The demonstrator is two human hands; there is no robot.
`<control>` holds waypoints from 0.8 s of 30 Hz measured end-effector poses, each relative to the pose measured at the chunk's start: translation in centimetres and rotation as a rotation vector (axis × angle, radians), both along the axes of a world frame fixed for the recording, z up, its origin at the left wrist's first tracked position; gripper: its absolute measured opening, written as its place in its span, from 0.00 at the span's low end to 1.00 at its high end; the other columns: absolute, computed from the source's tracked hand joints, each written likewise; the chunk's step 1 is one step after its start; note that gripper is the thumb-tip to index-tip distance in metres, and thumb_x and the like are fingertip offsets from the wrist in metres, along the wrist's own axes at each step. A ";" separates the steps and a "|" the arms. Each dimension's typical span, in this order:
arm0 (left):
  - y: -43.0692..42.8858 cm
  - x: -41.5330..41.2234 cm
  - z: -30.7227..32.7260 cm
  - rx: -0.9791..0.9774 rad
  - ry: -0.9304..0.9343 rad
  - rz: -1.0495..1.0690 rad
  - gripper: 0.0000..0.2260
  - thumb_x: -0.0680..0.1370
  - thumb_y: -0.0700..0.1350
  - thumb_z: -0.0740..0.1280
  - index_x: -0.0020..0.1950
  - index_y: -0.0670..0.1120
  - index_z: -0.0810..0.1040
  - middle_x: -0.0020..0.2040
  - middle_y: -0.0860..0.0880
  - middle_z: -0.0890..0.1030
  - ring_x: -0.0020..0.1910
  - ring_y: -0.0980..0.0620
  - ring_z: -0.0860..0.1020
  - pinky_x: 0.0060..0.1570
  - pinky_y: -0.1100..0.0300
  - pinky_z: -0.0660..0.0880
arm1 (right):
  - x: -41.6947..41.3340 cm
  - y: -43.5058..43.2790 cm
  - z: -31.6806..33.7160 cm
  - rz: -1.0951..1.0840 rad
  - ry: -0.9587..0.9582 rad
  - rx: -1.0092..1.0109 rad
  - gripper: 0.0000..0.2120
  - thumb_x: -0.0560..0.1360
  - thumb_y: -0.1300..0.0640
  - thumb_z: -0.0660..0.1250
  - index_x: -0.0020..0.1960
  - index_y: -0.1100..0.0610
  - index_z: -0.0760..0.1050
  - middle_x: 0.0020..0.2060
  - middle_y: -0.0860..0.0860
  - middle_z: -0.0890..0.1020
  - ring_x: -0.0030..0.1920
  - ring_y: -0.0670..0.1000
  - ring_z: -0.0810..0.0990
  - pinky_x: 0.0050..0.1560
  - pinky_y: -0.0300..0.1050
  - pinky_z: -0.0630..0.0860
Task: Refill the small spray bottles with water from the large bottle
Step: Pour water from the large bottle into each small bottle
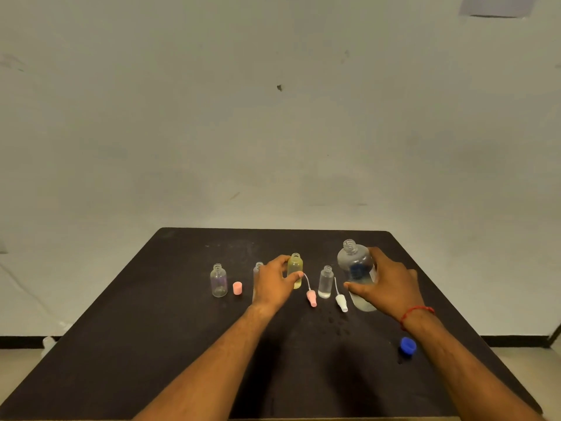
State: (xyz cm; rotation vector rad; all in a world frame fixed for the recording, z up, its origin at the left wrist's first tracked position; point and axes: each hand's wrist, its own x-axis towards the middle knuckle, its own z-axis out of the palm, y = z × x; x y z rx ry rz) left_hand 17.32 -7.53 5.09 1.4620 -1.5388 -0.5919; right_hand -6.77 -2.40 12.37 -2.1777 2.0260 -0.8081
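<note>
The large bottle (356,275) is standing on the dark table (182,344) toward its far right. Its long axis is running nearly vertical and its uncapped mouth is pointing up, leaning slightly left. The right hand (388,284) is curling round it, thumb across the near side, and is covering much of its right side. Left of the large bottle a clear small bottle (325,282) is standing open-mouthed, and further left the left hand (273,281) is gripping a yellow small bottle (295,270), also upright. Beyond that, a half-hidden bottle (258,267) is peeking from behind the left hand, too covered to make out. A blue cap (408,345) is lying nearer the camera than the large bottle, to its right.
</note>
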 end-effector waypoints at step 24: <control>-3.3 -0.5 -4.1 0.177 -0.020 0.045 0.17 0.78 0.46 0.74 0.66 0.50 0.77 0.62 0.50 0.83 0.63 0.51 0.80 0.61 0.58 0.75 | -1.5 0.1 -1.9 -0.017 -0.127 0.055 0.33 0.65 0.36 0.75 0.64 0.45 0.67 0.56 0.45 0.81 0.56 0.52 0.79 0.62 0.57 0.69</control>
